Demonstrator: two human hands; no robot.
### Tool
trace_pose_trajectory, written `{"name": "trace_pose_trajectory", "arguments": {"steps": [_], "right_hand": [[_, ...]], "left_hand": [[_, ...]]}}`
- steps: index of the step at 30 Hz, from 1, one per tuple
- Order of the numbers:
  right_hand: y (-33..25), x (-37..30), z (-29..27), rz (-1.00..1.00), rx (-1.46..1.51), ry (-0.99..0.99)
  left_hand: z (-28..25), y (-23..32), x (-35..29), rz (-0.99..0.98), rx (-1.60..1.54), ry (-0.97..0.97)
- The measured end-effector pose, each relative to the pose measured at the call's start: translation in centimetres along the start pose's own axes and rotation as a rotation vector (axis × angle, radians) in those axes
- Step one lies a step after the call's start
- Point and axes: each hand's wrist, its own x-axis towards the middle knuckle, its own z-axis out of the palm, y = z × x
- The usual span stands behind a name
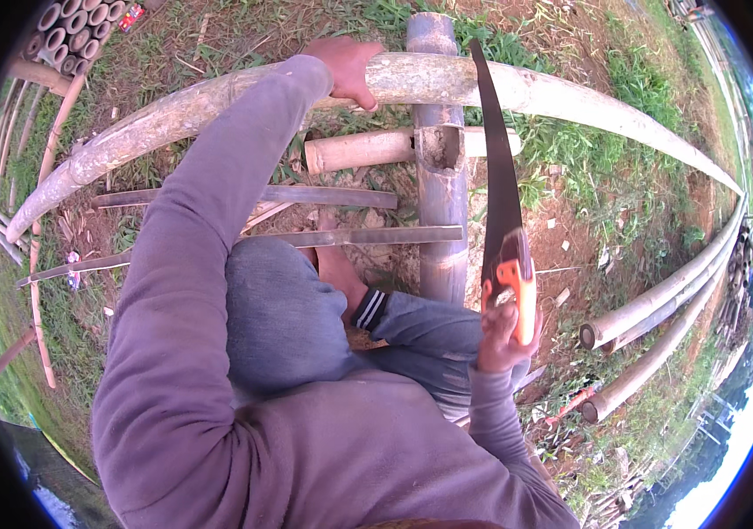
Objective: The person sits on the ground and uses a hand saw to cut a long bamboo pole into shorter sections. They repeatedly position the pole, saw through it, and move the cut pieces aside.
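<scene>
A long, pale bamboo pole (434, 79) lies crosswise in front of me, over a thicker grey bamboo post (441, 212) with a notch cut in it. My left hand (343, 69) presses down on the pole, fingers wrapped over its top, just left of the crossing. In my right hand (504, 339) is the orange handle of a handsaw (502, 176). Its dark blade points away from me, and its far end meets the pole right of the crossing. Whether the teeth bite into the bamboo I cannot tell.
A short bamboo piece (359, 151) passes through the post. Split bamboo strips (341, 236) lie by my bent knee. Several bamboo poles (623, 324) rest at the right, and cut bamboo tubes (68, 40) are stacked at the far left. Grass and wood chips cover the ground.
</scene>
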Motion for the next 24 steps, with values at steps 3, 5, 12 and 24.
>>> {"name": "trace_pose_trajectory", "arguments": {"steps": [3, 5, 12, 24], "right_hand": [[-4.9, 14.7, 12.6, 0.036, 0.047, -0.045], [-9.8, 18.7, 16.9, 0.038, 0.183, -0.049], [-5.3, 0.6, 3.3, 0.049, 0.214, -0.106], [-6.7, 18.8, 16.6, -0.062, 0.051, -0.052]], "left_hand": [[0.9, 0.6, 0.5, 0.008, -0.017, 0.018], [0.8, -0.7, 1.4, 0.012, -0.009, 0.048], [0.1, -1.4, 0.5, -0.002, -0.04, 0.002], [-0.9, -0.5, 1.0, 0.013, -0.034, -0.022]]}}
